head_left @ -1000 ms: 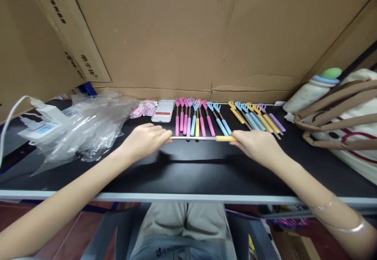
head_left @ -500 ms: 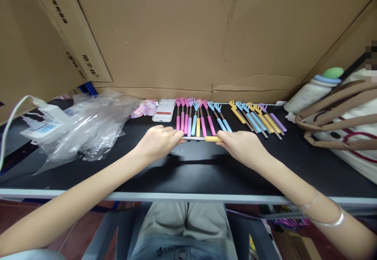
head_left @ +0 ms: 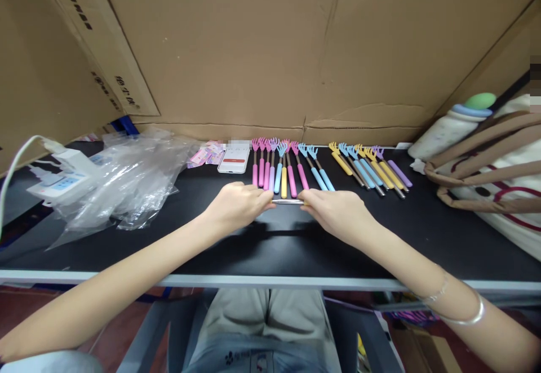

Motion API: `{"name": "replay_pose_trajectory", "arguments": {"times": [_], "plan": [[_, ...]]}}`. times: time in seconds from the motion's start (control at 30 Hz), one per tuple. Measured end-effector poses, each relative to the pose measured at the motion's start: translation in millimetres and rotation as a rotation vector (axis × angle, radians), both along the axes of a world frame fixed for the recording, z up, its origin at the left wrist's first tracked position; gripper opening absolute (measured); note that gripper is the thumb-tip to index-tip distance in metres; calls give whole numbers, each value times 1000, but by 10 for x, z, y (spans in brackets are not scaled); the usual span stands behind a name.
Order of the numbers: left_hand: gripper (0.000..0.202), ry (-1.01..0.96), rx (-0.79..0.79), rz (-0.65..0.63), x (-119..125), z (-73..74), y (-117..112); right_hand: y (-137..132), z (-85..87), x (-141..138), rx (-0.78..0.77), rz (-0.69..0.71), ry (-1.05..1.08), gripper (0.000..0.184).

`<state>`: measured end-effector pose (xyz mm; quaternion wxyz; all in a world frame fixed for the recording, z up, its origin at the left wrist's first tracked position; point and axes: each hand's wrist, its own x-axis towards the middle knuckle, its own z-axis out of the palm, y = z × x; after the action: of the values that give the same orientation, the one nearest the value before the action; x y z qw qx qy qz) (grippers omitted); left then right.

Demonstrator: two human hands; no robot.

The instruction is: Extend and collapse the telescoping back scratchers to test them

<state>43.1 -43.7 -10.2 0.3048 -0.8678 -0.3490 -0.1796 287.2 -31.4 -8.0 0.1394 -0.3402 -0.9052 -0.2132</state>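
Note:
My left hand [head_left: 244, 203] and my right hand [head_left: 335, 208] are both closed on a back scratcher [head_left: 288, 201], held level above the black table. A short length of its silver metal rod shows between my fists. Most of its yellow handle is covered by my right hand, and its other end is hidden in my left. Just beyond my hands lies a row of back scratchers with pink, purple, blue and yellow handles, such as a pink one [head_left: 302, 176]. Farther right, a second group [head_left: 368, 173] in yellow, blue and purple lies at a slant, with metal rods showing.
Clear plastic bags [head_left: 127, 187] are heaped at left beside a white power strip [head_left: 59, 186] with a cable. A phone [head_left: 234, 159] and small printed cards [head_left: 206, 154] lie behind my left hand. At right are a white bottle [head_left: 443, 133] and a bag with brown straps [head_left: 477, 170]. Cardboard [head_left: 236, 46] walls the back.
My hands have come closer together along the back scratcher. Less of the rod shows between them, and the yellow handle seen earlier is now mostly covered by my right hand.

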Motion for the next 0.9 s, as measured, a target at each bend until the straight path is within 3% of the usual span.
{"name": "replay_pose_trajectory", "arguments": {"times": [0.2, 0.4, 0.53, 0.73, 0.77, 0.9], "plan": [[31, 17, -3, -37, -37, 74, 17, 24, 52, -6, 35, 52, -23, 28], [36, 57, -34, 5, -319, 168, 28, 109, 112, 249, 106, 19, -44, 30], [33, 92, -35, 109, -748, 198, 38, 214, 105, 716, 124, -69, -52, 31], [29, 236, -20, 416, -1581, 154, -70, 394, 39, 1824, 119, -334, -128, 32], [29, 257, -4, 448, -1663, 131, -91, 410, 22, 1978, 121, -401, -120, 31], [28, 280, -12, 459, -1738, 44, -124, 421, -39, 2317, 57, -449, -149, 25]]}}
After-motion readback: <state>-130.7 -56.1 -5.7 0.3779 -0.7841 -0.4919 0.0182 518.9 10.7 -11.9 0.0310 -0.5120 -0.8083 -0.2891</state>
